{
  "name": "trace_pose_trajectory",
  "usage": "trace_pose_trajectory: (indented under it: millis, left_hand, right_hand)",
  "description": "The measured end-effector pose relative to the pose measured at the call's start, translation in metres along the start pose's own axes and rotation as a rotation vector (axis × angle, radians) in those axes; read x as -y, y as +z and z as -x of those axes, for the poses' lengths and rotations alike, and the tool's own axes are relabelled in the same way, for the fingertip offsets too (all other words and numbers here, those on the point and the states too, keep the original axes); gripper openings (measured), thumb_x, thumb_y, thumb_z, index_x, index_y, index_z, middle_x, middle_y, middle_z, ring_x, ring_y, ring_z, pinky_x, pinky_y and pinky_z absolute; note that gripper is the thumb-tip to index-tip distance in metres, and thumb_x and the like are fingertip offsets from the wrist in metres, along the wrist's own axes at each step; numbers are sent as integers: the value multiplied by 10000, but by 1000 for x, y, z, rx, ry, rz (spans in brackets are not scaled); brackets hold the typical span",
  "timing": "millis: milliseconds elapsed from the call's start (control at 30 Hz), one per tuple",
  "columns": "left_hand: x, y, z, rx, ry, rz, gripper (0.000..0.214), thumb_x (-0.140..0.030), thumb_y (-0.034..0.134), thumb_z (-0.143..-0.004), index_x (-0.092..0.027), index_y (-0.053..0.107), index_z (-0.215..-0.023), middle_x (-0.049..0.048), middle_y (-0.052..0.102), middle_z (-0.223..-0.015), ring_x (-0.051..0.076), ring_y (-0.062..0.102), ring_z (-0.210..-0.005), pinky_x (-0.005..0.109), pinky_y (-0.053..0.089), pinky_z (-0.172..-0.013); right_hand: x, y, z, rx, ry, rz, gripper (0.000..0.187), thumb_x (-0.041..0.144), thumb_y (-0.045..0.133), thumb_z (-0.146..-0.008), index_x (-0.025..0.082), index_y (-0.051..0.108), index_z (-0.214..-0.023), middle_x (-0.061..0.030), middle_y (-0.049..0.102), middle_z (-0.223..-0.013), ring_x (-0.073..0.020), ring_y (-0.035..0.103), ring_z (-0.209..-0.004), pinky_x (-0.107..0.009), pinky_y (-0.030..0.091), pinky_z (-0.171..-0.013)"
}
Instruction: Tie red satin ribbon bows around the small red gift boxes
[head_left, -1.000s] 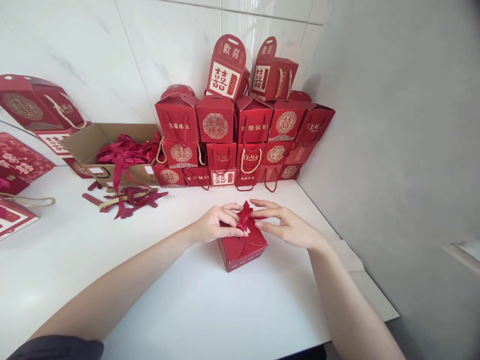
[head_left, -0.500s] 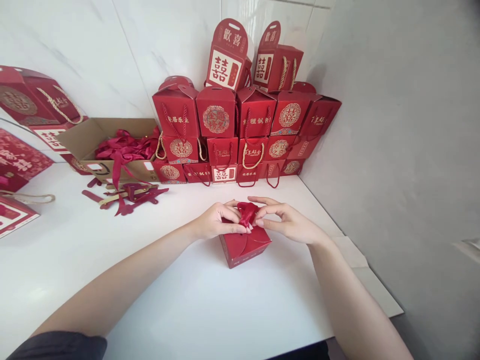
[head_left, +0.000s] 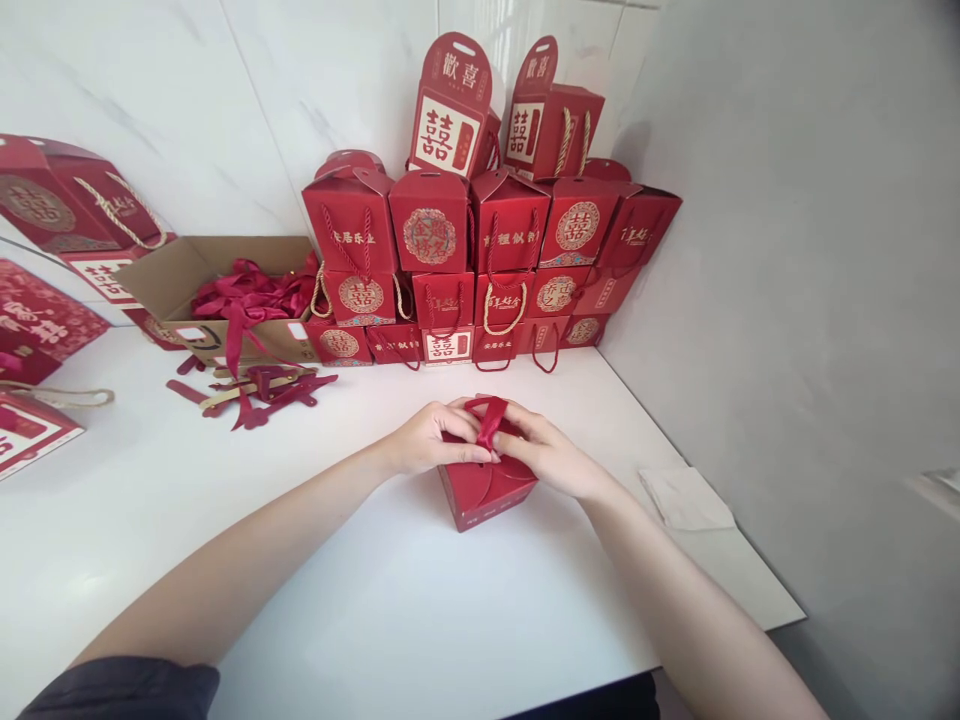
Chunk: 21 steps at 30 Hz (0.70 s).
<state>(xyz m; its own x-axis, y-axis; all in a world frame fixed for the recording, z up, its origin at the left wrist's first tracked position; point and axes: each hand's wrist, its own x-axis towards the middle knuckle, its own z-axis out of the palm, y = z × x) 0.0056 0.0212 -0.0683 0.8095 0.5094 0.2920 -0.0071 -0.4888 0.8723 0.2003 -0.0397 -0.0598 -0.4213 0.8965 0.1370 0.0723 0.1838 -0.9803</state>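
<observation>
A small red gift box (head_left: 487, 497) with curved, folded top flaps sits on the white table in front of me. Across its top runs a shiny red ribbon (head_left: 491, 418), looped up between my hands. My left hand (head_left: 442, 437) comes in from the left, its fingers and thumb closed on the ribbon at the box top. From the right, my right hand (head_left: 532, 440) pinches the ribbon too, thumb and fingertips close to the left hand's. The fingertips partly cover the spot where the ribbon crosses.
Stacked red gift boxes (head_left: 435, 222) with rope handles line the back wall. An open cardboard box (head_left: 161, 282) full of red ribbons stands to their left, with loose ribbon strips (head_left: 281, 395) before it. A folded white tissue (head_left: 688, 498) lies by the right wall.
My right hand has moved inward and lower, its fingers closing on the ribbon. The bunched ribbon now shows as a narrower upright loop. My left hand stays nearly in place.
</observation>
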Motion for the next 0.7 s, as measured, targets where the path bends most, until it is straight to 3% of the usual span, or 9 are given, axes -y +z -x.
trace_pose_trajectory:
  millis: [167, 367, 467, 567, 633, 700]
  left_hand:
    - [-1, 0, -1, 5, -13, -14, 120, -294, 729, -785, -200, 792, -824, 85, 768, -884, 241, 574, -1158, 425, 293, -1125]
    - [1, -1, -1, 19, -32, 10, 126, -304, 726, -789, -195, 789, -801, 95, 768, -890, 231, 610, -1094, 420, 319, -1108]
    - [2, -1, -1, 38, -28, 14, 147, -322, 714, -801, -195, 787, -793, 84, 770, -868, 208, 654, -969, 429, 272, -1138]
    - [3, -1, -1, 32, -25, 31, 165, -339, 720, -794, -190, 788, -812, 88, 768, -876, 216, 639, -1017, 429, 274, -1134]
    - [3, -2, -1, 24, -28, 37, 169, -343, 724, -789, -189, 789, -811, 89, 767, -865, 223, 620, -1064, 422, 282, -1130]
    - [3, -2, -1, 25, -32, 40, 164, -343, 725, -788, -194, 790, -809, 81, 765, -843, 216, 627, -1048, 413, 281, -1134]
  right_hand:
    - [-9, 8, -5, -227, 75, -157, 226, 309, 684, -756, 186, 654, -943, -83, 610, -1296, -248, 618, -1096, -376, 481, -940]
    - [-3, -17, -2, -410, 147, -166, 204, 328, 673, -749, 195, 539, -672, -89, 651, -1222, -248, 621, -1076, -388, 451, -926]
    - [-6, -31, 1, -495, 157, 49, 187, 293, 646, -733, 201, 511, -641, -83, 693, -1091, -247, 620, -1053, -394, 443, -921]
    - [-10, -41, 4, -570, 209, 474, 124, 234, 607, -709, 217, 503, -643, -35, 684, -808, -245, 635, -877, -419, 453, -855]
    - [-9, -47, 6, -598, 164, 649, 47, 222, 584, -736, 226, 539, -728, -28, 665, -801, -240, 624, -838, -422, 453, -832]
    - [-3, -49, 9, -542, 28, 649, 45, 245, 565, -800, 232, 573, -843, -45, 663, -926, -235, 615, -915, -410, 453, -858]
